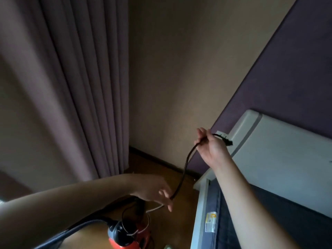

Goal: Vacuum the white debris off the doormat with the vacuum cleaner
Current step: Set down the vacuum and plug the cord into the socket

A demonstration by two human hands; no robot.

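Your right hand (pixel 213 146) has its fingers (pixel 202 135) curled round the black cord (pixel 186 162) just behind the plug (pixel 227 141). The plug sits close to the white wall outlet (pixel 221 134), beside the upper corner of the white headboard (pixel 280 155); whether the plug touches the outlet cannot be told. From that grip the cord drops in a loose curve to your left hand (pixel 154 191), where the fingers (pixel 169 203) are loosely bent and the cord passes between them, lightly held.

Below the left hand, the red and black vacuum (pixel 125 236) stands on the wooden floor (pixel 161 169), near the bottom edge of the view, with its grey hose (pixel 71 230) running out to the lower left and more cord looped above its body. The doormat and the white debris are not in view.

The step in hand appears to be preparation: powering the vacuum before any cleaning. The next move likely calls for aligning the plug with the outlet and pressing it fully home. Keep slack in the cord with the left hand so the plug is not pulled sideways.
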